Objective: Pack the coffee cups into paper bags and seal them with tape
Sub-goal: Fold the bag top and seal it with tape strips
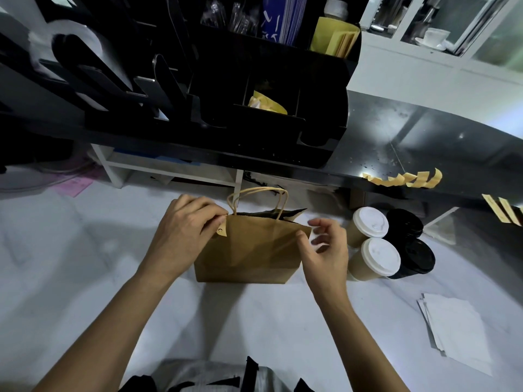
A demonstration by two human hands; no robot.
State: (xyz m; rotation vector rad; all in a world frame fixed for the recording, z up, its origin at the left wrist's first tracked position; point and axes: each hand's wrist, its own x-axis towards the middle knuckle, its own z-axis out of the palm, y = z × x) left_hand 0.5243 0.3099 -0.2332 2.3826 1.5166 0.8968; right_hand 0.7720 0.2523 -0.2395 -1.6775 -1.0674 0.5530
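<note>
Your left hand [185,232] and right hand [325,250] are bare: no gloves, rings or watch visible. Both forearms are uncovered down to the frame's lower edge, with no sleeve in view. At bottom centre, your torso shows a grey garment [198,374] with a slightly shiny surface, crossed by black straps [250,373] or dark panels. Further detail too dim to tell.

No text reads clearly: the blue card [284,18] bears blurred white strokes, the sticker [221,230] a tiny mark.
</note>
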